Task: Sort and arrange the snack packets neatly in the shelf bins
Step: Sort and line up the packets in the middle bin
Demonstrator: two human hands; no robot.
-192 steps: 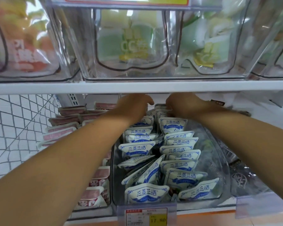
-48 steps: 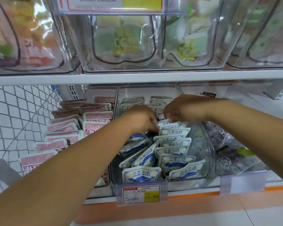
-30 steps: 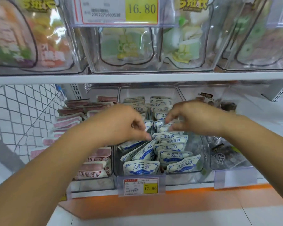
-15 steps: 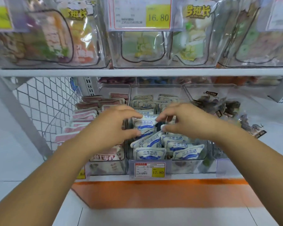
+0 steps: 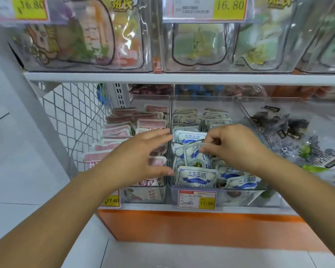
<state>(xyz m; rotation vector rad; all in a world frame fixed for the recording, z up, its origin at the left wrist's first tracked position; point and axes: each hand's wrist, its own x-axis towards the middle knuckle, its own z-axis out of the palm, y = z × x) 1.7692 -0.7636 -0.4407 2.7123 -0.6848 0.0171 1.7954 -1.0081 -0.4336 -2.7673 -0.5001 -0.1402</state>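
Pinching the top seam of a blue-and-white packet (image 5: 195, 157), the right hand (image 5: 234, 146) holds it tilted in the middle bin (image 5: 240, 196). The left hand (image 5: 139, 157) hovers open, fingers spread. Looks light, soft, slippery: that flat sealed edge seems the surest grip.

The bins (image 5: 203, 102) are clear, glossy hard plastic that catches glare. The blue packet (image 5: 194, 158) pinched by the right hand (image 5: 234, 146) is smooth white film with a soft sheen and a clear crimped top edge; its neighbours look the same. The pink packets (image 5: 117, 130) look duller, with pale sealed rims. The dark packets (image 5: 286, 130) are see-through, crinkled film. The shelf (image 5: 182, 78) looks like smooth white painted metal, the mesh (image 5: 72, 113) like white-coated wire. The tags (image 5: 197, 199) are paper behind clear plastic. The base (image 5: 182, 225) is matt orange, and the floor (image 5: 182, 256) is smooth pale tile.
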